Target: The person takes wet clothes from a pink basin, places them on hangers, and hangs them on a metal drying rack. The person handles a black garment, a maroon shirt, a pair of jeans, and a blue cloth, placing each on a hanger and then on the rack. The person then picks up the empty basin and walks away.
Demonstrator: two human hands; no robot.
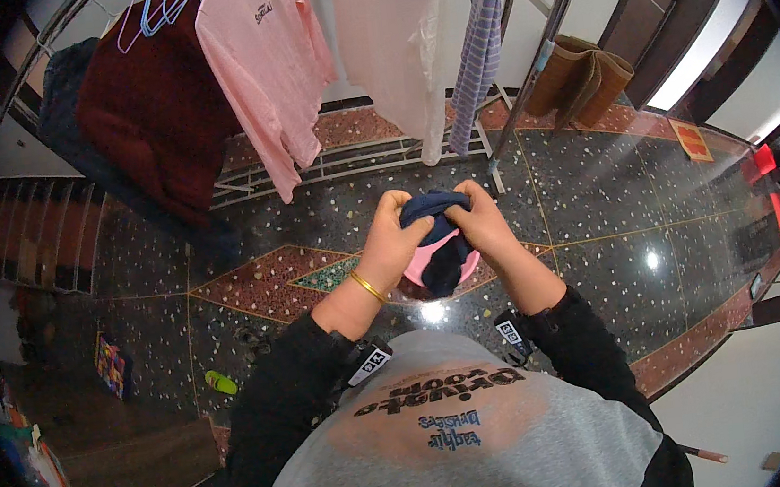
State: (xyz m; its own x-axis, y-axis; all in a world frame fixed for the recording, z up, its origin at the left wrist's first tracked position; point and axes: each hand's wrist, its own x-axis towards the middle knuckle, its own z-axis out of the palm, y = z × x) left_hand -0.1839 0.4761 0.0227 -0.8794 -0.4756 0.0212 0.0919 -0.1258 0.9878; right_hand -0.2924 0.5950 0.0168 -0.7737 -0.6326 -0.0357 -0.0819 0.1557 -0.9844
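Observation:
Both hands grip one dark navy cloth (433,205), bunched up, in front of my body. My left hand (395,237) pinches its left side between thumb and fingers, and a gold bracelet circles that wrist. On the cloth's right side, my right hand (481,219) holds it the same way. Below them is a pink basin (422,258), partly hidden by the hands and cloth. A black cloth (444,270) hangs or lies over the basin; I cannot tell whether it joins the navy one.
Ahead stands a metal clothes rack (541,49) bearing a pink long-sleeved shirt (268,64), a white garment (397,43), a striped garment (477,56), a dark red garment (149,119) and several hangers (169,10). A rolled brown mat (579,77) stands right. A green slipper (221,382) lies left.

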